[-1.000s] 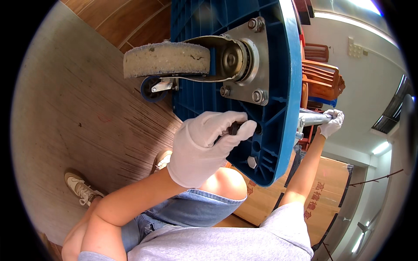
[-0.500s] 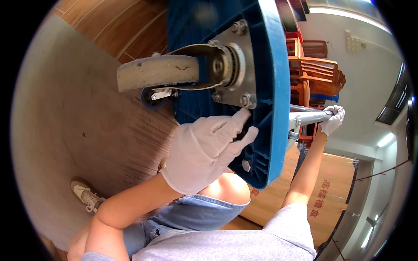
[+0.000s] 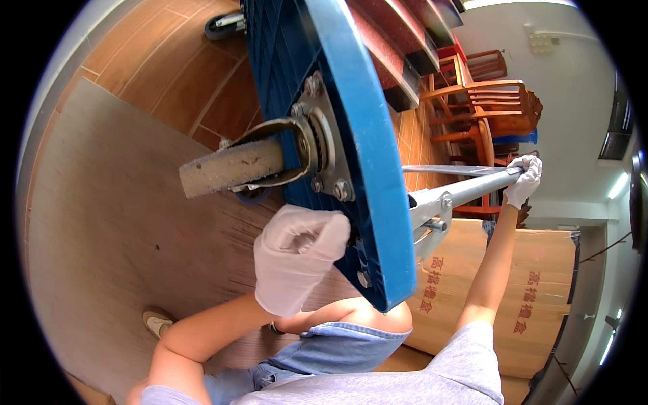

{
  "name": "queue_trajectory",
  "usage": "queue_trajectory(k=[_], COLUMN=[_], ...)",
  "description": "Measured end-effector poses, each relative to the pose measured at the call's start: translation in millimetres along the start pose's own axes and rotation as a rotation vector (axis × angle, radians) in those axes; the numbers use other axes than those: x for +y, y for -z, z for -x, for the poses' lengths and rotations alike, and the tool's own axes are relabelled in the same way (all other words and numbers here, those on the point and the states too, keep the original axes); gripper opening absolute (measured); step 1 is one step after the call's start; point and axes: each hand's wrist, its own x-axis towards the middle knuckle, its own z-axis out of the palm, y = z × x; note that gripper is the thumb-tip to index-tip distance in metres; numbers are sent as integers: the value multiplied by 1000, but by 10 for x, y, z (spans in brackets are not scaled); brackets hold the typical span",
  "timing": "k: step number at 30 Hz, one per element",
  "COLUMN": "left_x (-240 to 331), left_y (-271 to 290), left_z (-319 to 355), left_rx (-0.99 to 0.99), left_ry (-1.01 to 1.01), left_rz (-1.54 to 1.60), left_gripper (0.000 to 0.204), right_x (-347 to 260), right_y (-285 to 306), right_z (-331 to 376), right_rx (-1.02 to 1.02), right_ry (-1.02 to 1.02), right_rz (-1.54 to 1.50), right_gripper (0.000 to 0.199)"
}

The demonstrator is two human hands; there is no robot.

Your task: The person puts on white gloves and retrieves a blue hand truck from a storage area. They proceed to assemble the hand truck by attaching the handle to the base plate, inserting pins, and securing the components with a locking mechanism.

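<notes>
A blue platform trolley [image 3: 378, 189] stands on its side, its ribbed underside toward the left. On that underside a swivel caster [image 3: 236, 165] with a worn grey wheel is bolted to a metal plate. My left hand [image 3: 297, 256], in a white glove, is at the underside below the caster plate, by a dark recess and a bolt [image 3: 364, 278]. Its fingers are curled and pressed together; whatever they pinch is hidden. My right hand [image 3: 526, 179], also gloved, wraps round the end of the trolley's metal tube handle [image 3: 472, 190], which sticks out to the right.
Large brown cardboard boxes [image 3: 513, 297] stand at the right. Wooden chairs [image 3: 479, 101] are beyond the handle, near dark-edged reddish steps [image 3: 398, 54]. A grey-brown board [image 3: 121, 202] lies over wood-look tiles [image 3: 169, 61] at the left.
The trolley has swung, its caster now lower and its near edge further left. My left fingers, stretched out before, have curled in. My right hand keeps its grip on the handle.
</notes>
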Motion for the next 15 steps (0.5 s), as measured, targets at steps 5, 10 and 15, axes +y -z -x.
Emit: queue_trajectory(k=[5, 10, 15], left_x=[63, -163, -403], left_y=[-159, -72, 222], left_z=[15, 50, 123], left_rx=[38, 81, 73], left_ry=[-122, -363, -269], left_rz=[-205, -396, -725], left_gripper=[6, 11, 13], right_x=[-9, 42, 74], right_y=[38, -96, -218], right_z=[8, 72, 221], right_rx=[4, 52, 161], right_ry=[40, 155, 469], right_rz=[-13, -38, 80], right_gripper=[27, 30, 32])
